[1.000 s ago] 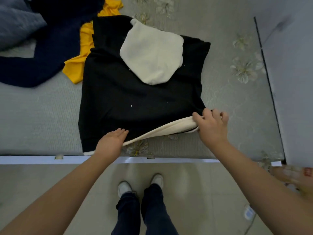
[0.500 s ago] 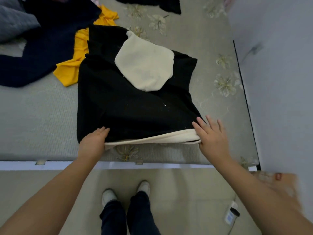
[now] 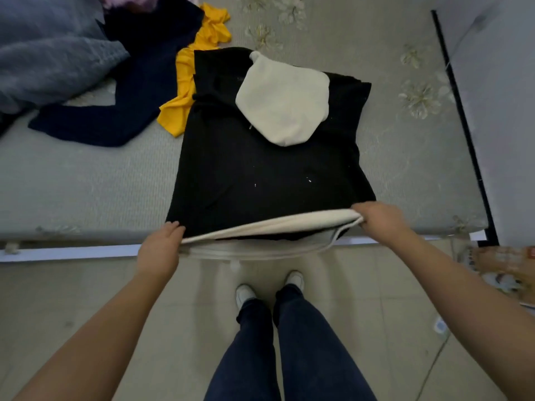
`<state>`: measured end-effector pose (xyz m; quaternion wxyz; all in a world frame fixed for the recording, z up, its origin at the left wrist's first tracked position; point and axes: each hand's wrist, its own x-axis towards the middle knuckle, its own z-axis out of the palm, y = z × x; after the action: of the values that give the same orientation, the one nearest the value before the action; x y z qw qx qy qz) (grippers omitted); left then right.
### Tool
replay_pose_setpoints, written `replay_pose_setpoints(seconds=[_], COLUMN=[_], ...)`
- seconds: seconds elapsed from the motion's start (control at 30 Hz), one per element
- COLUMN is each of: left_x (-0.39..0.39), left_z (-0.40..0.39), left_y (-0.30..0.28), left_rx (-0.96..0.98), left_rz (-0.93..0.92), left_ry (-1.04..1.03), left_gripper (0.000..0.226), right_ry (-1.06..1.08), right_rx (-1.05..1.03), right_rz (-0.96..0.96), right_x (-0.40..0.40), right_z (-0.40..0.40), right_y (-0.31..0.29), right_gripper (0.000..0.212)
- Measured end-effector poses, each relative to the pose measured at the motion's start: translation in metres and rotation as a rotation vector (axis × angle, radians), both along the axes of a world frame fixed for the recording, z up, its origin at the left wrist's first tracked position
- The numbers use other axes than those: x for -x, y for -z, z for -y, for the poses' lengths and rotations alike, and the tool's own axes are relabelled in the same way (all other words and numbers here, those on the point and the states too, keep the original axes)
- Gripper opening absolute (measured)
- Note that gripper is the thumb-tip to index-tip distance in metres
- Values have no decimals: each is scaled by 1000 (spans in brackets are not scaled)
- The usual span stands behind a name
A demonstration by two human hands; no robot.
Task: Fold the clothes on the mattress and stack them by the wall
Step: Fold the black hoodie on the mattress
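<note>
You have pulled the black hooded sweatshirt with the cream hood and cream hem band [image 3: 260,169] toward you: half a second ago its hem lay fully on the grey flower-patterned mattress [image 3: 86,192], and now that hem hangs past the near mattress edge, lifted off the surface. Your left hand [image 3: 159,250] has gone from resting flat at the corner to taking hold of the left end of the hem, its fingers tucked under the cloth; your right hand [image 3: 379,221] pinches the right end of the cream band. The hands stay well apart, one at each lower corner.

The body lies flat with its sleeves already folded in, hood on top. That suggests you are set to carry the hem up and away to fold the body in half. The pale wall [image 3: 498,111] is on your right; no stack shows beside it yet. The navy garment [image 3: 124,105] and yellow garment [image 3: 185,91] wait unfolded.
</note>
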<state>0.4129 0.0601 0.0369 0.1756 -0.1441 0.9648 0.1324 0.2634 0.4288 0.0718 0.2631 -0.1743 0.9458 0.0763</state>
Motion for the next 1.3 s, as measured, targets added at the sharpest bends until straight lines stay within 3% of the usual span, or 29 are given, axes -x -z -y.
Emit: replay_pose_setpoints(seconds=[0.07,0.13,0.23,0.3,0.37,0.47,0.57,0.7,0.8,0.97,1.07,1.1,1.13,1.23,1.3], left_x=[14,38,74,88,93,81,59,44,47,63,76,81,84,94,98], left_z=[2,3,6,11,21,44,52,40,10,-89,-133,-140,-143,-138,-132], left_y=[-7,-18,-34,-40,-39,-35,-27,-10,-2,15,26,28,28,26,28], left_rx=[-123,-285,-488,-470,-276,21,190,374,449,117,71,82,94,106,52], left_rz=[-121,-246,-395,-455,-408,-121,117,170,154,27,9,-15,-80,-354,-471], left_ry=[-300,-614,-773,-582,-227,270,546,550,389,349,253,223,213,308,349], left_gripper=[39,30,20,14,15,48,76,63,74,99,100,96,93,77,66], right_ry=[97,140,144,108,49,-62,-112,-140,-56,-67,-97,-86,-60,-62,-133], right_rx=[96,160,133,71,-3,50,78,55,71,67,90,108,114,118,48], right_rz=[-79,-141,-195,-229,-256,-346,-323,-308,-296,-297,-372,-404,-420,-548,-644], right_x=[12,29,60,76,83,73,45,20,22,38,41,40,39,29,20], right_z=[8,17,27,27,21,10,5,8,15,30,32,30,28,23,22], right_y=[-8,-19,-39,-49,-61,-70,-66,-46,-36,-36,-42,-42,-44,-41,-34], right_gripper=[21,33,54,51,40,25,28,35,9,7,3,11,17,10,31])
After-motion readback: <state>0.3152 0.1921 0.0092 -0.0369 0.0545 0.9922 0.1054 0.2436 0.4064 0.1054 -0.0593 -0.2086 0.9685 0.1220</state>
